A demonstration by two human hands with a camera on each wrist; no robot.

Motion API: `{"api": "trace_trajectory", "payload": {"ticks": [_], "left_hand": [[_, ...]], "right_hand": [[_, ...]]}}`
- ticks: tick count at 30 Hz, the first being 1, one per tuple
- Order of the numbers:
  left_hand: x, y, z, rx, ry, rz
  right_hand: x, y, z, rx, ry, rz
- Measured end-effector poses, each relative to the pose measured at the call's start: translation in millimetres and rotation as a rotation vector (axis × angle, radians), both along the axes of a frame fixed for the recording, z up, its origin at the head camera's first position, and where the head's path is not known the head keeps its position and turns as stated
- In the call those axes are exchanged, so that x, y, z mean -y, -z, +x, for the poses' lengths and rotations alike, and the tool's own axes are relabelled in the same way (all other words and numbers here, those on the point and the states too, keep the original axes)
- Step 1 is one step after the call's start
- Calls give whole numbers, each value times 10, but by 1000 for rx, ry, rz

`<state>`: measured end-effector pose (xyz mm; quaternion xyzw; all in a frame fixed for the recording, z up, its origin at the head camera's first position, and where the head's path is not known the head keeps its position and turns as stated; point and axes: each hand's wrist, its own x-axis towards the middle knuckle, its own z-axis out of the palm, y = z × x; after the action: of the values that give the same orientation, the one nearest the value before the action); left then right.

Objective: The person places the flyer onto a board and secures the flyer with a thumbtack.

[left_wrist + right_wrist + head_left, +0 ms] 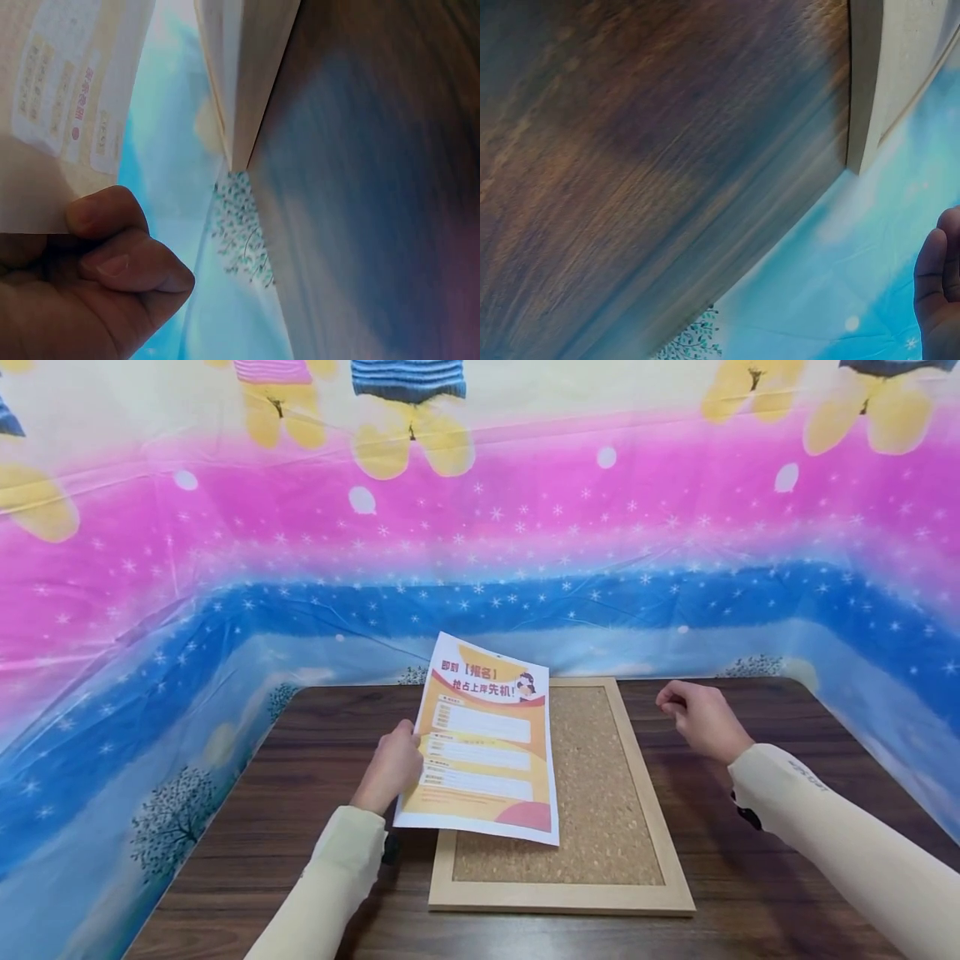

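My left hand (392, 767) grips the left edge of a printed paper sheet (480, 752), thumb against bent fingers in the left wrist view. The sheet is orange, yellow and white, with red lettering and a small cartoon figure at its top. It is tilted over the left part of a cork board (607, 793) with a pale wooden frame (562, 897). To the right of the board my right hand (705, 718) is raised above the table, its fingers bent inward. I cannot tell whether anything is between those fingertips.
The board lies on a dark wood-grain table (300, 827). Behind and beside the table hangs a pink and blue cloth (480, 552) with snowflakes and cartoon figures. A small tree print (244, 232) on it shows past the table edge.
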<state>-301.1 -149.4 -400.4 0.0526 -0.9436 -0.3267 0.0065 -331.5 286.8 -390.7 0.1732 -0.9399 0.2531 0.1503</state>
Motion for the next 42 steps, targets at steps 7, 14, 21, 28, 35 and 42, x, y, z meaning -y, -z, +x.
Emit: {"api": "trace_trajectory", "payload": {"ticks": [7, 14, 21, 28, 35, 42], "left_hand": [[-193, 130, -41, -23, 44, -100], [-368, 172, -46, 1, 98, -193], [-460, 184, -24, -37, 199, -209], [-489, 211, -16, 9, 204, -191], [-529, 226, -21, 37, 208, -163], [-577, 247, -19, 34, 249, -118]], "right_hand": [[113, -11, -62, 27, -8, -5], [189, 5, -131, 25, -26, -4], [290, 14, -204, 18, -42, -4], [408, 4, -336, 56, -39, -25], [568, -27, -444, 93, -33, -39], [742, -24, -552, 174, -62, -91]]}}
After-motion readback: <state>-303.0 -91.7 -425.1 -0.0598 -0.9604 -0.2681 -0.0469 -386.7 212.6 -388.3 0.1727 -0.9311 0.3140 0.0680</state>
